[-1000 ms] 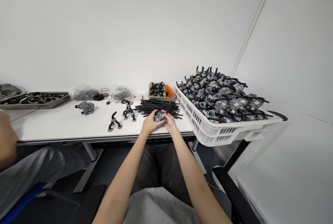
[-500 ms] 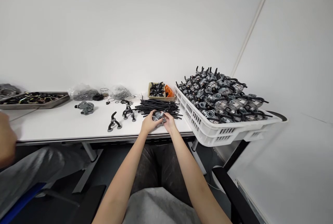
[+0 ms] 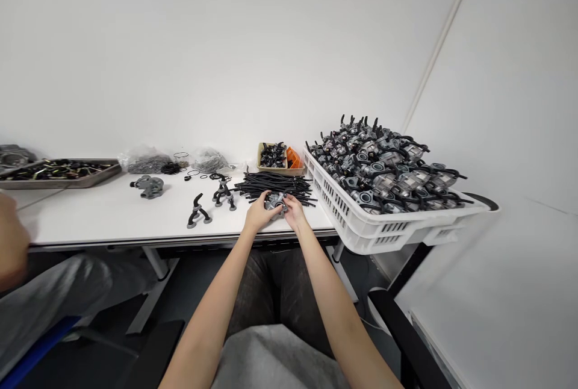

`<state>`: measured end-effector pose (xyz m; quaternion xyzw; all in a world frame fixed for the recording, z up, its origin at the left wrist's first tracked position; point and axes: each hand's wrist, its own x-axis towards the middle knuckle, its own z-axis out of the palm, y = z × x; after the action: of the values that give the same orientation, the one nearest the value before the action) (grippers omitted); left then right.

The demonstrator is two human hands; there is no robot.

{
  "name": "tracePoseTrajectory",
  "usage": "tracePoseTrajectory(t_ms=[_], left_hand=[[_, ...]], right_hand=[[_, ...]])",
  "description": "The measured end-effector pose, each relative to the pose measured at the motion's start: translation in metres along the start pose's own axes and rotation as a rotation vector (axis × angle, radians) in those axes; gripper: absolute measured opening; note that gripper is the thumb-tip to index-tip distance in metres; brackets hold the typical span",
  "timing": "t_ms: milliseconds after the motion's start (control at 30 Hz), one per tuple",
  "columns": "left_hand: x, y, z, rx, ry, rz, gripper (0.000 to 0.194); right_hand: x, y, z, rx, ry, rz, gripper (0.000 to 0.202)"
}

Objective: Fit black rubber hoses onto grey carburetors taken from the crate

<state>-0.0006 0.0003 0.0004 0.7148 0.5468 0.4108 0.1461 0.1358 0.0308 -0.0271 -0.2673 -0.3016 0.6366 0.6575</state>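
Both bare forearms are stretched forward from the bottom of the view, meeting at the near edge of a white table (image 3: 112,214). A small grey metal part (image 3: 275,202) is gripped between the left hand (image 3: 258,214) and the right hand (image 3: 294,213), fingers curled around it from either side, just in front of a pile of black hoses (image 3: 276,185). The part is mostly covered by the fingers, so its shape is hard to make out. A white crate (image 3: 361,223) heaped with similar parts is seen to the right, overhanging the table edge. At the left border, another person's blurred hand (image 3: 11,244) is cut off.
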Motion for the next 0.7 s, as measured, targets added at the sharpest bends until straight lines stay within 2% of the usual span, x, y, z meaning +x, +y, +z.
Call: tracePoseTrajectory(t_ms=[133, 300, 467, 700], left_hand=[[-0.0010, 0.0016, -0.0009, 0.010, 0.004, 0.010, 0.067], [-0.0030, 0.0041, -0.0002, 0.017, 0.019, 0.043, 0.073], [-0.0048, 0.0077, 0.0008, 0.022, 0.025, 0.088, 0.074], [-0.0049, 0.0088, 0.0010, 0.024, 0.032, 0.085, 0.073]], right_hand=[[-0.0007, 0.0009, 0.0003, 0.012, -0.008, -0.020, 0.033], [-0.0022, 0.0018, 0.0032, 0.047, -0.016, -0.063, 0.013], [-0.0039, 0.0024, 0.0048, 0.062, -0.020, -0.068, 0.019], [-0.0035, 0.0031, 0.0037, 0.037, -0.016, -0.060, 0.010]])
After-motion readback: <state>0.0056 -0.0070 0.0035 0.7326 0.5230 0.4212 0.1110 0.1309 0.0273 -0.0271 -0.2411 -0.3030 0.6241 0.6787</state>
